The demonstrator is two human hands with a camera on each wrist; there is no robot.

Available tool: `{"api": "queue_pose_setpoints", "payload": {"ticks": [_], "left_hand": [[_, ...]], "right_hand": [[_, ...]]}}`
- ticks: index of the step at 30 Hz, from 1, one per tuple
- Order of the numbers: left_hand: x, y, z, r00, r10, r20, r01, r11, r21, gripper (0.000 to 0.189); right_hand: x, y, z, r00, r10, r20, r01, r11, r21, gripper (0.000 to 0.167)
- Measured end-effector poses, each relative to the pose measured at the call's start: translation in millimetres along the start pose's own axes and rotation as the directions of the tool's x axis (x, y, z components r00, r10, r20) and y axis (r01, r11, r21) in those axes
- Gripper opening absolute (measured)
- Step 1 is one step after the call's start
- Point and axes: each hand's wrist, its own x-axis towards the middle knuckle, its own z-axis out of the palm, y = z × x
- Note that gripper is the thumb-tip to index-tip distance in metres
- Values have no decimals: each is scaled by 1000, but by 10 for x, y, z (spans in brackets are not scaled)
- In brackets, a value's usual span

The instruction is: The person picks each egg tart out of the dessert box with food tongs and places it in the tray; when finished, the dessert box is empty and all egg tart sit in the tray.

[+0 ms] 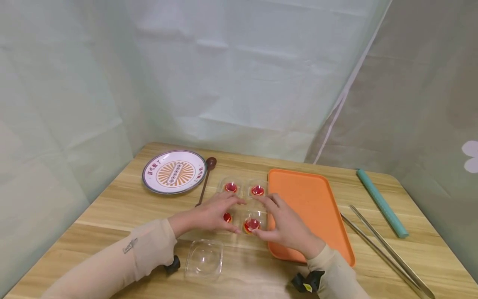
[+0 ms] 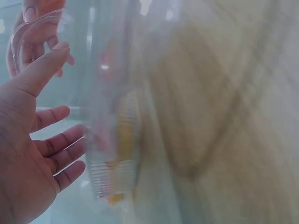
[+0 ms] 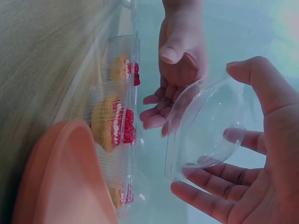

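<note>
Several small tarts (image 1: 257,190) with glossy red topping sit in clear plastic containers (image 3: 128,163) at the middle of the table. Above the front right tart, my right hand (image 1: 287,226) holds a clear domed lid (image 3: 205,126) by its edges, thumb on one side and fingers on the other. The lid is apart from the containers and tilted in the right wrist view. My left hand (image 1: 210,214) hovers over the front left tart (image 1: 227,217), partly hiding it. Its fingers (image 2: 65,140) are spread and loosely bent, holding nothing; whether its thumb touches the lid I cannot tell.
Another clear lid (image 1: 204,258) lies near the front edge. An orange tray (image 1: 306,199) stands right of the containers, with metal tongs (image 1: 388,249) and a teal rod (image 1: 382,203) beyond it. A patterned plate (image 1: 153,182) and a brown spoon (image 1: 210,163) lie back left.
</note>
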Motion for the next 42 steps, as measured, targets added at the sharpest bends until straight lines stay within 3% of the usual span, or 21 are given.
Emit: {"api": "queue_pose_setpoints", "payload": {"ticks": [9,18,25,31,42], "left_hand": [[-93,128,-58,995,51,-91,-54,998,-34,79],[-227,277,6,986,120,-112,-125,991,-39,92],[-277,344,86,990,77,-120,-87,993,-82,94],[-295,372,125,987,95,-127,-104,992,-67,94],[-331,396,179,979,123,-165,-131,991,-40,89]], "right_hand": [[-68,6,-31,986,-105,-126,101,994,-41,73],[-153,16,-4,966,-148,-214,152,988,4,75],[-236,31,30,961,-136,-239,162,982,92,77],[-300,51,96,962,-130,-240,173,971,166,75],[-359,98,257,952,-152,-265,236,918,319,78]]}}
